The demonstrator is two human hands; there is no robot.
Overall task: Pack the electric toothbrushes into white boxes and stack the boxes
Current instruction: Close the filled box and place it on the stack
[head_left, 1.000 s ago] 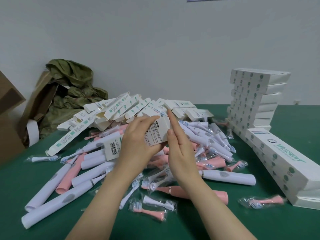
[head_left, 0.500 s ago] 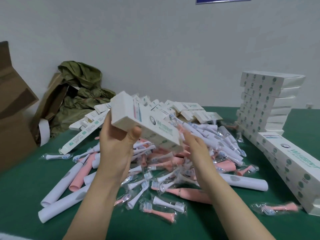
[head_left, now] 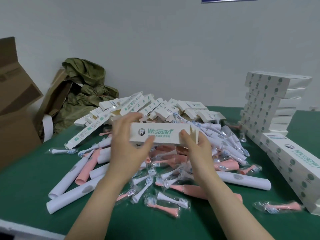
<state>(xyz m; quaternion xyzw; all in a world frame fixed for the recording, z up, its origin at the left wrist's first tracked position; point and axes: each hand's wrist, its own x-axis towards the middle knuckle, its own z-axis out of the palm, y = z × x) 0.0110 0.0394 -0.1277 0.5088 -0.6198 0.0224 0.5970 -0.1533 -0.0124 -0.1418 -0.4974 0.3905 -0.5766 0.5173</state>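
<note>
Head camera, looking down at my view of the work. Both hands hold a long white cardboard box (head_left: 161,134), printed with green WISDENT lettering, level and lengthwise above the middle of the heap. The left hand (head_left: 128,149) grips the box's left end: its fingers (head_left: 133,116) curl over the top edge and the thumb presses up under the front lower edge. The right hand (head_left: 199,149) grips the right end, thumb flat on the printed face, the other fingers hidden behind the box. The end flaps (head_left: 194,134) beside that thumb stand open. Both forearms reach in from the bottom edge, wrists raised.

Under the box lies a heap of white and pink electric toothbrush handles (head_left: 242,181) mixed with brush heads in clear wrappers (head_left: 166,200), spread over the green tabletop (head_left: 26,187). Behind the heap sits a pile of empty white boxes (head_left: 155,106). At the right stands a tall stack of closed white boxes (head_left: 266,104), with more closed boxes (head_left: 294,163) lying in front of it. At the left are a brown cardboard carton (head_left: 15,104) and a crumpled olive-green bag (head_left: 86,87).
</note>
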